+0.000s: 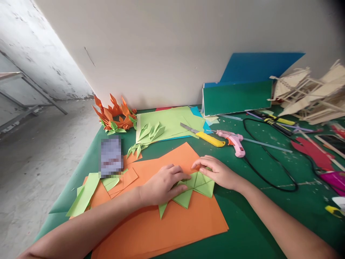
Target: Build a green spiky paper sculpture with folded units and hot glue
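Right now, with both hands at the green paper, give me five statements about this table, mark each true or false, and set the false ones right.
1. The folded green paper lies over orange sheets. True.
2. The glue gun has a blue body. False: its body is pink.
3. The cutter has a yellow handle, and its blade is out. True.
4. The ring of orange folded paper stands at the right end of the table. False: it stands toward the far left corner.
5. The left hand grips the cutter. False: both it and the right hand are at the folded green paper; the cutter lies beyond them.
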`<state>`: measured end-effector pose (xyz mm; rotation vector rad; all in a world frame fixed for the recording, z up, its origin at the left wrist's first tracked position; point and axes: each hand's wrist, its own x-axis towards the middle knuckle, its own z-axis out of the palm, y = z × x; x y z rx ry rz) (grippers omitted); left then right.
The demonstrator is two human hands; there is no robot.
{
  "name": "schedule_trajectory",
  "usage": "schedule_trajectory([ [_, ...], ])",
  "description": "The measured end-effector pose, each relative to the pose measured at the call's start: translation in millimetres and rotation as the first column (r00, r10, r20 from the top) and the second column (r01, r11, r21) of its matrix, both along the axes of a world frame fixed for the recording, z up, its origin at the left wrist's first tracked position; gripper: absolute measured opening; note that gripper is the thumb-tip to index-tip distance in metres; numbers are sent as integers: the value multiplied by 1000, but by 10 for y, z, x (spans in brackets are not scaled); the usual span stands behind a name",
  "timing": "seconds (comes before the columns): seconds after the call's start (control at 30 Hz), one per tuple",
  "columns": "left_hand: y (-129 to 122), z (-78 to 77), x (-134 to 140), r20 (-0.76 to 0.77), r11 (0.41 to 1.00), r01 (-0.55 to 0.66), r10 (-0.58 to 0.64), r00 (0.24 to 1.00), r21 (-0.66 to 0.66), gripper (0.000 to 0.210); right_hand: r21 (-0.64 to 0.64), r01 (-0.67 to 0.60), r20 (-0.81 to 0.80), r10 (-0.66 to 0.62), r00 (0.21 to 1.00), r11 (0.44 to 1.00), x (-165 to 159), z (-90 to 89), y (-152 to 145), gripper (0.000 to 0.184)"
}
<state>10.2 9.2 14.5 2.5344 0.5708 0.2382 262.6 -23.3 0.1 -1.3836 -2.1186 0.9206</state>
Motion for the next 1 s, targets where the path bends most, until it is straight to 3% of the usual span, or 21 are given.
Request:
schedule_trajectory([
  [0.23, -30, -46, 34, -47, 998, -24, 27, 999, 64, 32, 169, -65, 190, 32, 981, 983, 3, 221, -87, 10],
  [0.33, -31, -54, 35, -50, 998, -27, 31, 998, 64, 32, 95, -169, 179, 151, 972, 981, 59, 303, -118, 9],
  [0.43, -28, -52, 31, -41, 997, -30, 33, 999, 72, 32, 2, -215, 184, 211, 960, 977, 103, 314, -129, 28],
  [0.67, -19, -54, 20, -16, 996, 11, -10, 1000, 92, 34, 0, -189, 155, 187, 970, 982, 112, 236, -92, 13],
  [0.83, -33, -80, 33, -31, 987, 17, -12, 999, 162, 33, -75, -88, 33, 90, 995, 993, 335, 266, -66, 35],
  [1.0, -67, -90, 48, -66, 968, 27, -11, 998, 250, 29, -165, 71, 30, -67, 997, 984, 576, 283, -71, 40],
])
